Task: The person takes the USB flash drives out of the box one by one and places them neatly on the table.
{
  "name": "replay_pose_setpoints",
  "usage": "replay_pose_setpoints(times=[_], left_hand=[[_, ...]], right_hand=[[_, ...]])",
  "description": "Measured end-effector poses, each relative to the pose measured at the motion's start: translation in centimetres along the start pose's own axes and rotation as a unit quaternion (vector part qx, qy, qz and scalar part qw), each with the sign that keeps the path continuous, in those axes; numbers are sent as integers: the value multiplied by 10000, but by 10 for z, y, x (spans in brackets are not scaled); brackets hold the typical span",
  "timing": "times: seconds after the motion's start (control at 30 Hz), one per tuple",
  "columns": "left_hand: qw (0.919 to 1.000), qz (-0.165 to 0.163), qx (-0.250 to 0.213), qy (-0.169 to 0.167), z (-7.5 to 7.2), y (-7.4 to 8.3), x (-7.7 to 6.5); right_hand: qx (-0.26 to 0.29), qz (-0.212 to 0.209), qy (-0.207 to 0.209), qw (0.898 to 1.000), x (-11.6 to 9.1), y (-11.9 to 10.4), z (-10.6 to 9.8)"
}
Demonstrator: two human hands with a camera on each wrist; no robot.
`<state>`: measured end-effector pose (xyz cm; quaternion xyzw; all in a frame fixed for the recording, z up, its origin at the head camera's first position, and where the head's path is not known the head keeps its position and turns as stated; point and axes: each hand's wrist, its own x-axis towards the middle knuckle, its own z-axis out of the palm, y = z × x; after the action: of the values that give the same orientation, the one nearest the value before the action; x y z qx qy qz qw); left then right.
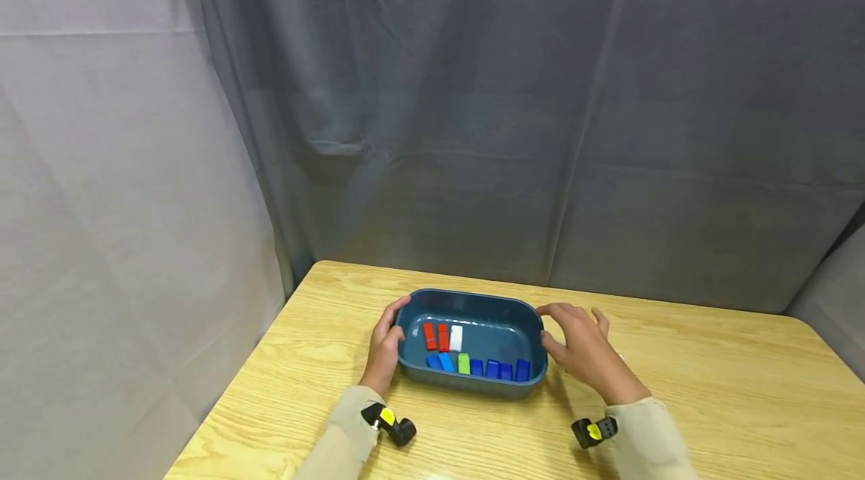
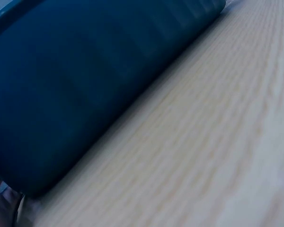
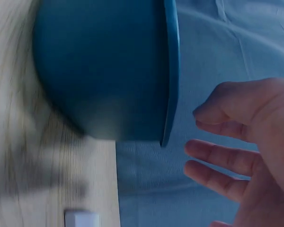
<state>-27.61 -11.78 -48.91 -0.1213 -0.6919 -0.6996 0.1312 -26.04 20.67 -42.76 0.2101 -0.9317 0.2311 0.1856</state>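
So, the dark teal bin (image 1: pixel 473 384) stands between my hands near the table's far edge, with small red, white, blue and green pieces (image 1: pixel 443 337) lying inside. My left hand (image 1: pixel 382 351) grips its left end, thumb over the rim. My right hand (image 1: pixel 584 348) is just beside the right end, fingers loosely bent and holding nothing. Under everything is a pale wood-grain table (image 1: pixel 709 375); behind it hangs a creased dark grey curtain (image 1: pixel 439 127), and lighter cloth (image 1: pixel 122 202) covers the left side.
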Motion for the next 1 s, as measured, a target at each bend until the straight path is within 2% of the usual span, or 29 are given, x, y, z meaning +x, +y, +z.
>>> replay_pose_setpoints(times=[0.47, 1.0], left_hand=[[10000, -64, -32, 37, 2, 2, -1], [9999, 11, -100, 76, 3, 4, -1]], right_hand=[[99, -445, -214, 9987, 21, -33, 29], [99, -473, -831, 9954, 39, -53, 59]])
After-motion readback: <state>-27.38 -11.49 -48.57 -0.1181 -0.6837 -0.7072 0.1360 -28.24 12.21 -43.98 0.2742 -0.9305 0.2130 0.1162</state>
